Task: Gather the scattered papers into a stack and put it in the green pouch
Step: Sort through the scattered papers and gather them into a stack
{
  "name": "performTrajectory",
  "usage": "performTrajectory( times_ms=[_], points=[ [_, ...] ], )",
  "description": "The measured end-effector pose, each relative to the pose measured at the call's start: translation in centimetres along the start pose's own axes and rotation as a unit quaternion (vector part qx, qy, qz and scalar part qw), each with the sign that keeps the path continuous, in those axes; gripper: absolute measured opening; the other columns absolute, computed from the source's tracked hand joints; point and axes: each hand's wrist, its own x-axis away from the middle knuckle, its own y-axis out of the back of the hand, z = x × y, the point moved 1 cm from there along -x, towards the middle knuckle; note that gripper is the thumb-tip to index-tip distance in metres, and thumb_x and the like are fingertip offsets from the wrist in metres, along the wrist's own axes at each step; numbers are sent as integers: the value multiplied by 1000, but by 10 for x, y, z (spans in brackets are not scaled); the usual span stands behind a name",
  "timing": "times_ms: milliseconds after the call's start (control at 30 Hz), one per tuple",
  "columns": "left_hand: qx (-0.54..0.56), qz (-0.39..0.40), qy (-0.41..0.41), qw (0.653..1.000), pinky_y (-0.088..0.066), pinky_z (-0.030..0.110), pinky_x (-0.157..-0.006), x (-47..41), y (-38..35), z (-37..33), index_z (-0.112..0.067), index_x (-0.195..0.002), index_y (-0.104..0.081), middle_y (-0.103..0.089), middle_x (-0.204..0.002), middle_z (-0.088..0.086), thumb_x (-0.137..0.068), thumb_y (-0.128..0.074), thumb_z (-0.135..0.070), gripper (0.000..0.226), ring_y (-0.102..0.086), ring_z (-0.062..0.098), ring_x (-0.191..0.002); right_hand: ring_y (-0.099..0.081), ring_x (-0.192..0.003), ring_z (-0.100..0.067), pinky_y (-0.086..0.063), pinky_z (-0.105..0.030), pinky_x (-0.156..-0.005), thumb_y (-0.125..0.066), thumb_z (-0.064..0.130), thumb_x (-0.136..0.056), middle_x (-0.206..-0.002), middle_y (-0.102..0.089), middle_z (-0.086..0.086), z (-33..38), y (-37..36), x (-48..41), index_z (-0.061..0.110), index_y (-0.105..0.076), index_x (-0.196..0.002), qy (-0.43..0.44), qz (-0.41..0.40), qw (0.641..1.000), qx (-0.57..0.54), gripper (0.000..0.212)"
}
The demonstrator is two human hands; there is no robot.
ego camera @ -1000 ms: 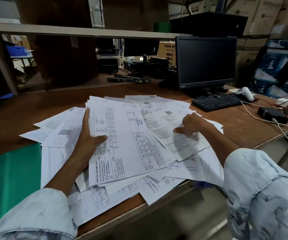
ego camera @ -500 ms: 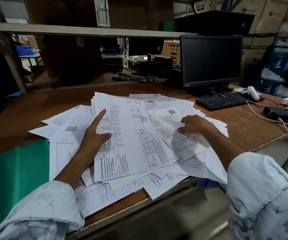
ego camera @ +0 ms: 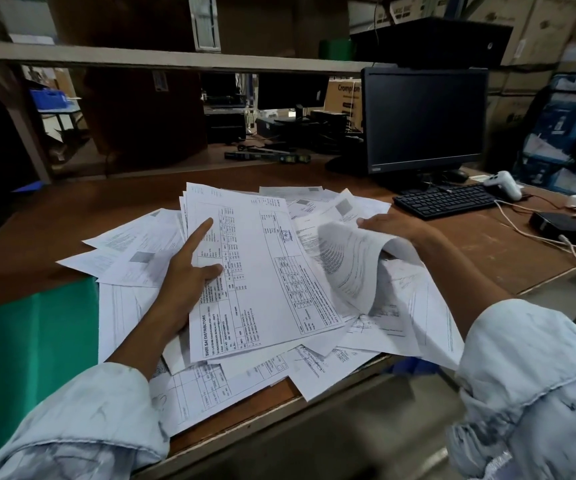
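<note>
A loose heap of printed white papers (ego camera: 314, 372) covers the near middle of the brown wooden desk (ego camera: 487, 258), and some corners hang over its front edge. The left hand (ego camera: 189, 282) comes in from 7 o'clock, its forearm in a pale blue sleeve (ego camera: 82, 420) lying across the lower sheets. It holds a bundle of sheets (ego camera: 262, 271) by the left long edge. The thumb presses flat on the top page, the index finger lies straight along the page pointing toward 12 o'clock, and the other fingers are hidden under the bundle. The right hand (ego camera: 393, 225) reaches in from 4 o'clock, palm down, fingers together and pointing toward 9 o'clock. It holds up a curled sheet (ego camera: 352, 268) that bows in an arch and is blurred; the thumb is behind the paper and cannot be seen. The flat green pouch (ego camera: 30, 341) lies at 8 o'clock from the heap, at the desk's near left corner, its right edge meeting the leftmost papers. At 1 o'clock stands a black monitor (ego camera: 425, 119), with a black keyboard (ego camera: 445, 200) at 2 o'clock and a white game controller (ego camera: 502, 183) just beside it.
</note>
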Motion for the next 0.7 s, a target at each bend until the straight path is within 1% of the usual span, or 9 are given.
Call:
performTrajectory(
  times_ms=[67, 133, 233, 300, 400, 500, 567, 633, 700],
  points=[
    [8, -3, 3, 1000, -58, 33, -89, 1, 0, 0, -42, -141, -53, -52, -146, -10, -92, -55, 13, 74, -59, 16, -125, -64, -68, -17, -53, -26, -63, -72, 33, -89, -90, -71, -15, -2, 3, -1, 11, -75, -94, 10, 0, 1000, -8, 23],
    [18, -7, 14, 1000, -60, 31, -85, 0, 0, 1, -38, -138, -58, -56, -141, -10, -93, -56, 11, 67, -63, 16, -120, -66, -80, -15, -51, -23, -74, -74, 13, -87, -99, -74, -9, 0, 12, 2, 14, -78, -97, 60, -32, 997, -22, 11],
    [34, -4, 29, 999, -58, 38, -92, -5, 2, 5, -33, -133, -65, -56, -144, -8, -94, -57, 9, 59, -63, 19, -121, -65, -77, -19, -50, -32, -73, -70, -2, -86, -104, -74, -13, 14, 27, 8, 19, -78, -91, 194, -79, 975, -72, 24],
    [41, -6, 35, 999, -59, 33, -89, -6, 1, 6, -31, -132, -65, -55, -145, -8, -93, -58, 10, 57, -64, 17, -118, -66, -76, -15, -53, -31, -70, -64, -7, -87, -109, -73, -5, 32, 32, 16, 18, -77, -101, 262, -95, 954, -113, 32],
    [34, -8, 42, 999, -58, 33, -90, -7, 1, 6, -31, -132, -66, -56, -144, -7, -92, -59, 9, 57, -65, 18, -117, -69, -92, -22, -57, -35, -85, -64, -4, -88, -118, -71, -9, 62, 37, 26, 15, -77, -108, 301, -77, 909, -277, 30],
    [40, -3, 46, 998, -56, 37, -95, -7, 2, 6, -31, -130, -67, -58, -143, -6, -91, -59, 9, 57, -64, 20, -120, -68, -94, -27, -52, -46, -100, -62, -7, -87, -103, -74, -13, 76, 25, 24, 14, -78, -91, 252, 6, 835, -490, 27],
    [25, -2, 36, 999, -55, 33, -95, -5, 1, 2, -30, -130, -67, -61, -138, -5, -94, -57, 4, 51, -64, 19, -119, -66, -76, -14, -55, -41, -93, -65, -9, -84, -83, -73, -3, 69, 1, 18, 14, -75, -82, 220, -27, 873, -434, 25],
    [23, -21, 38, 999, -56, 28, -86, -1, -2, -4, -28, -129, -68, -67, -130, -6, -101, -54, -12, 35, -68, 17, -112, -58, -56, 2, -51, -26, -67, -76, -3, -80, -71, -68, 10, 56, -28, 19, 20, -72, -78, 231, -101, 945, -210, 24],
    [79, -38, 56, 995, -58, 32, -80, 4, -7, -9, -26, -121, -72, -74, -117, -5, -103, -53, -34, 28, -72, 20, -103, -53, -51, 5, -42, -14, -52, -82, 6, -77, -72, -64, 13, 47, -58, 26, 21, -76, -82, 230, -115, 964, -68, 17]
  ],
)
